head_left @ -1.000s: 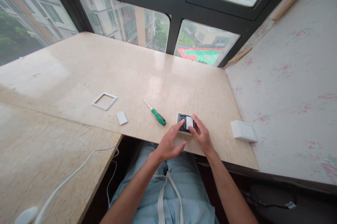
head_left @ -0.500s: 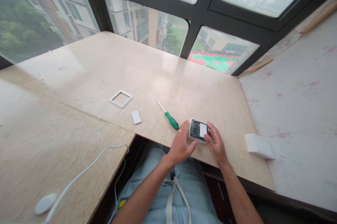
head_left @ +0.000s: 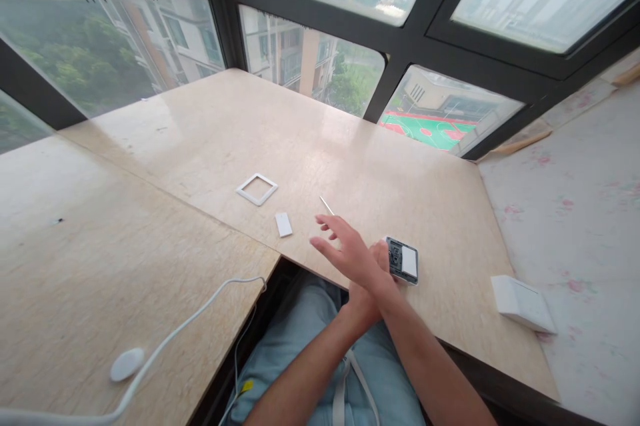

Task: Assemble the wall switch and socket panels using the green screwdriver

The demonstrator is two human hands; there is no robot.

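Corner windows behind, pale stone bench [head_left: 200, 139] in front, person seated at its notch. Right hand [head_left: 345, 251] crosses over the left forearm, palm down, fingers spread; its grip is open and holds nothing. It hovers just above the screwdriver [head_left: 325, 204]: only the metal shaft tip shows, handle hidden under the hand. Left hand [head_left: 361, 303] is mostly covered by the right wrist. Its thumb lies against the left edge of the switch module [head_left: 403, 261], likely pinning it so it doesn't slide. Can't tell whether that grip is closed on it. Module lies face up near the bench's front edge, white rocker on one half, dark insides bare on the other. Loose rocker cap [head_left: 283, 225] and white frame [head_left: 257, 189] lie apart to the left, probably set aside within reach. White wall plate [head_left: 523, 303] sits far right. White cable [head_left: 200, 309] crosses the lower bench.
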